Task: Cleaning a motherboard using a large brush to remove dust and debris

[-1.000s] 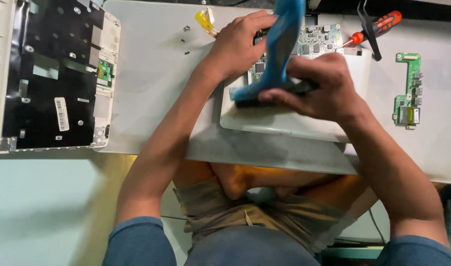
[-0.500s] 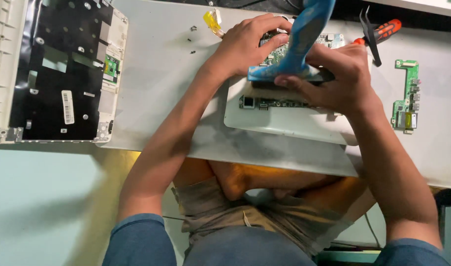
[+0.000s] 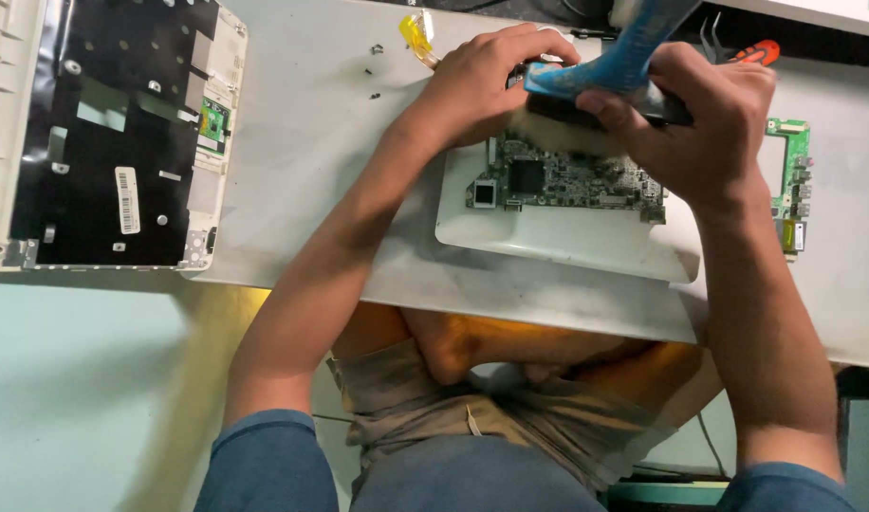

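A green circuit board (image 3: 567,178) lies on a white plastic panel (image 3: 558,237) on the white table. My right hand (image 3: 700,114) grips a blue-handled brush (image 3: 624,62) whose pale bristles (image 3: 558,133) rest on the board's far edge. My left hand (image 3: 491,81) presses down on the board's far left corner, fingers curled next to the brush.
An opened white laptop shell with a black inner plate (image 3: 102,133) lies at the left. A small green board (image 3: 793,180) sits at the right, an orange-handled screwdriver (image 3: 757,49) behind it. Small screws (image 3: 376,71) and a yellow strip (image 3: 417,28) lie on the table (image 3: 302,171).
The brush has moved away from me across the board, uncovering most of the circuit board. Both hands shifted toward the far edge with it.
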